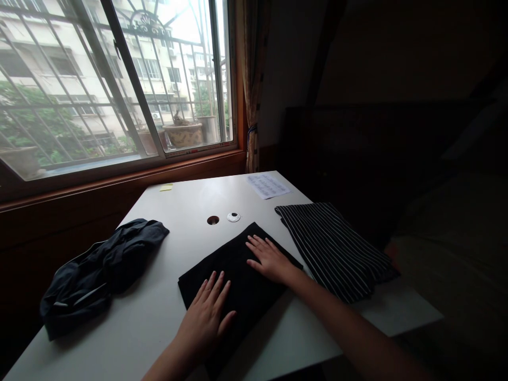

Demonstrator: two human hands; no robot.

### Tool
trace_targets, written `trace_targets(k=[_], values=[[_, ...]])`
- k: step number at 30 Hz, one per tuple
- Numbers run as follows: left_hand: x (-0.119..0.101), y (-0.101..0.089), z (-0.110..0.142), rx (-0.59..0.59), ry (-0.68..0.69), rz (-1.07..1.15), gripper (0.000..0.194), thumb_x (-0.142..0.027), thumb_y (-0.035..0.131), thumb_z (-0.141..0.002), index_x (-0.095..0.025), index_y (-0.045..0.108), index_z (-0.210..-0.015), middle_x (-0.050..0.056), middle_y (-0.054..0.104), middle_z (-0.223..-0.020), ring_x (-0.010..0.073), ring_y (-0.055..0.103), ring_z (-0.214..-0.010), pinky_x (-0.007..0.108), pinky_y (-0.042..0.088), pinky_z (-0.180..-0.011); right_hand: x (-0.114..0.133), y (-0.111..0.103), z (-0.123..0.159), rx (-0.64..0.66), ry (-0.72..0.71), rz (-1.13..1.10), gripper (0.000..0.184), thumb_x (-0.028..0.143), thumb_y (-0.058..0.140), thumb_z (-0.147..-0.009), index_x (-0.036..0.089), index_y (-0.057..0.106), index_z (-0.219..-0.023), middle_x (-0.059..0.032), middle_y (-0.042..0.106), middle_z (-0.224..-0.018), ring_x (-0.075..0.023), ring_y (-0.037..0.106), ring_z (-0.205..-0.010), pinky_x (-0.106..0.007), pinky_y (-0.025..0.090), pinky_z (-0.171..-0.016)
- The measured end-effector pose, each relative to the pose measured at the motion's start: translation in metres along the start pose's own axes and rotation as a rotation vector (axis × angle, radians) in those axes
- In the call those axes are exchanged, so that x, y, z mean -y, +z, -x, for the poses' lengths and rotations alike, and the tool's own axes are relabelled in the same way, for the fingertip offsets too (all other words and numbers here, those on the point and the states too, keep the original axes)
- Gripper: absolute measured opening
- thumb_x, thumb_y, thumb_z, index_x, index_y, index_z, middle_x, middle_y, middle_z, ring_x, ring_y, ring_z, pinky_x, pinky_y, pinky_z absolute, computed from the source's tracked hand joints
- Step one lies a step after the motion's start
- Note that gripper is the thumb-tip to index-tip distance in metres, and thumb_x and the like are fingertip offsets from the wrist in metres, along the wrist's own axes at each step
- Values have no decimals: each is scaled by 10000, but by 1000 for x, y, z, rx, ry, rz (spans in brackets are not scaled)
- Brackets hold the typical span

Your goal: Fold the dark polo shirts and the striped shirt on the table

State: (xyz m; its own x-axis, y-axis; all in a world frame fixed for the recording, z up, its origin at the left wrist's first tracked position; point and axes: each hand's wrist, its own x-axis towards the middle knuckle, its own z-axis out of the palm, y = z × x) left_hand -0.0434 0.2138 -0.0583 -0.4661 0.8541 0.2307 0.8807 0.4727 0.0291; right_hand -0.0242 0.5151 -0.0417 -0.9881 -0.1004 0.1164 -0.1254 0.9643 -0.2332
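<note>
A folded black garment point(238, 264) lies flat in the middle of the white table point(190, 203); its exact kind does not show. My left hand point(208, 312) rests on its near left part, palm down, with the fingers stretched out. Farther back and to the right, my right hand point(268, 256) lies flat on the same cloth, fingers spread. Neither hand grips the fabric. Right of the garment is a black-and-white striped garment point(333, 248), spread flat near the table's right side. At the left lies a crumpled dark navy garment point(107, 270) with thin white trim.
Behind the black garment are a round hole point(213, 220) in the tabletop and a small white round cover point(234, 217). A printed sheet point(269, 186) and a yellow sticky note point(166, 187) lie toward the back edge. A window point(159, 79) and a curtain point(254, 90) stand beyond.
</note>
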Motion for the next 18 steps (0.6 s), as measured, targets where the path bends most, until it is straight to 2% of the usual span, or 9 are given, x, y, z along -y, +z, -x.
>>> trace_targets(k=[6, 10, 14, 18], values=[[-6, -2, 2, 9, -9, -62, 612, -509, 435, -1010, -257, 336, -1560, 98, 316, -1618, 330, 306, -1483, 532, 396, -1149, -30, -1, -22, 51, 96, 14, 644, 585, 256, -1016, 292, 250, -1589, 10, 150, -1675, -216, 77, -1545, -512, 90, -1238], [-6, -10, -6, 50, 22, -45, 637, -576, 437, -988, -284, 359, -1549, 88, 335, -1610, 353, 323, -1473, 581, 363, -1154, -42, -4, -33, 71, 104, -6, 614, 560, 247, -1022, 313, 258, -1585, 20, 155, -1676, -222, 82, -1545, -524, 80, -1234], [-14, -29, -33, 97, 109, 44, 685, -639, 395, -977, -282, 331, -1558, 90, 350, -1601, 355, 317, -1475, 623, 289, -1177, -46, -3, -37, 63, 75, -3, 595, 526, 262, -1030, 313, 253, -1586, 10, 180, -1673, -216, 92, -1543, -511, 76, -1236], [-35, -40, -71, 158, 310, 202, 672, -616, 347, -1003, -261, 291, -1571, 71, 265, -1636, 302, 225, -1514, 581, 202, -1223, -46, -1, -37, 46, 77, 0, 577, 486, 275, -1035, 310, 258, -1584, 5, 194, -1670, -215, 108, -1541, -513, 87, -1234]])
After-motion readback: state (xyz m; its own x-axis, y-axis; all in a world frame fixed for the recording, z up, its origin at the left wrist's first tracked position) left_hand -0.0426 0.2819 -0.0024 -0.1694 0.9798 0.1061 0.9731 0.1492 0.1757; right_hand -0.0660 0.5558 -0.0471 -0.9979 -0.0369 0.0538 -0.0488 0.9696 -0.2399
